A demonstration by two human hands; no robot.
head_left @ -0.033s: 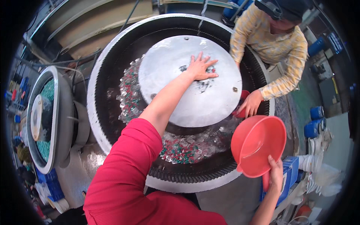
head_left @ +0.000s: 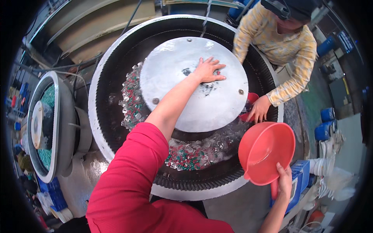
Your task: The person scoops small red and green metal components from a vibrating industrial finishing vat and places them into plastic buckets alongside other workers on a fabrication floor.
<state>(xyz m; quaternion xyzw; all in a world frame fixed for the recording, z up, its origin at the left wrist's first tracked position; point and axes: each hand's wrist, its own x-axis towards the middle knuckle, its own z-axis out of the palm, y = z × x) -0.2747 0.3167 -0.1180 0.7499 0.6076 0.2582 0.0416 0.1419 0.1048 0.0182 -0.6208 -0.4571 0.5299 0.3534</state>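
Note:
My left hand (head_left: 210,71) lies flat, fingers spread, on the round silver metal lid (head_left: 171,81) in the middle of a large black-lined tub (head_left: 182,190). A small red bit shows beside its fingers. My right hand (head_left: 285,180) grips the handle of a red plastic dipper (head_left: 268,151), tilted so that its hollow shows, at the tub's near right rim. Inside, a little wetness glints. Around the lid lie wet clear, red and green pieces (head_left: 186,155). Across the tub, a co-worker's hand (head_left: 260,108) is at a red scoop (head_left: 252,97) beside the lid.
A person in a yellow patterned top (head_left: 279,50) leans over the far right rim. At the left stands a smaller grey tub (head_left: 58,128) holding green pieces. A blue crate (head_left: 299,174) sits at the right, near blue drums (head_left: 326,130). A hanging cord (head_left: 206,23) reaches the far rim.
The whole view has shifted slightly. My left hand's fingers are a little closer together on the lid, and the dipper stays in my right hand.

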